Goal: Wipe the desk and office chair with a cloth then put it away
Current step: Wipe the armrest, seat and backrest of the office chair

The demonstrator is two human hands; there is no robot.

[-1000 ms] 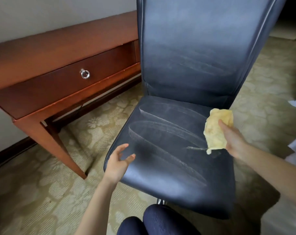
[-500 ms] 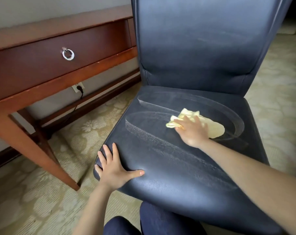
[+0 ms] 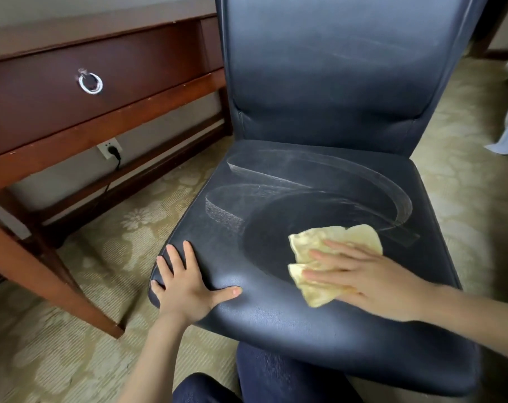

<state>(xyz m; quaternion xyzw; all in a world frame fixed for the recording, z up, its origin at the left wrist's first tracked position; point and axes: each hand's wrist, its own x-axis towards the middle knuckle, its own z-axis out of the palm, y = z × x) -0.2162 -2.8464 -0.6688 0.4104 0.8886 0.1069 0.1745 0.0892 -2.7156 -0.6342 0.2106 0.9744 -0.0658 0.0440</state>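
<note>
A dark blue office chair (image 3: 319,97) fills the middle of the view, its dusty seat marked with curved wipe streaks. A crumpled yellow cloth (image 3: 334,242) lies on the front half of the seat. My right hand (image 3: 372,280) presses flat on the cloth with straight, spread fingers. At the seat's front left corner my left hand (image 3: 185,283) rests flat with fingers spread and thumb out. The wooden desk (image 3: 101,117) stands to the left of the chair.
The desk has a drawer with a silver ring pull (image 3: 90,82) and a slanted leg (image 3: 58,280) close to the chair's left side. A wall socket with a black plug (image 3: 110,148) sits under the desk. Patterned carpet (image 3: 72,359) surrounds the chair. My knees (image 3: 276,379) are below the seat's front edge.
My right hand has dragged the cloth from the back of the seat toward its front, leaving a curved clean streak. My left hand came down onto the seat's front left corner and stays there.
</note>
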